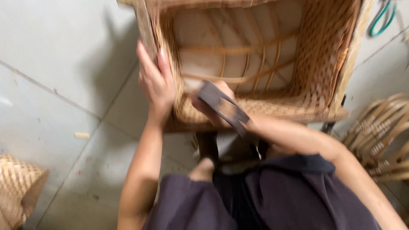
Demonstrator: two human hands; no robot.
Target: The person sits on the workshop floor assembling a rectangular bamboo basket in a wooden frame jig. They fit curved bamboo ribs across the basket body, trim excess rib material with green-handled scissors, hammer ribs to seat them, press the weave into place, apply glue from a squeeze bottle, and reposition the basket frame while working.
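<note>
Hands apart: left (155, 83) gripping woven basket (315, 91) rim, right (213, 106) inside, clutching grey tool (223, 106).

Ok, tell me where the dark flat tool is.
The dark flat tool is mid-frame in the right hand, over the near wall of the wicker basket.

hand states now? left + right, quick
Left hand: fingers closed over the left rim of the woven rattan frame.
Right hand: closed on a dark flat tool, at the frame's near edge; image blurred.
</note>
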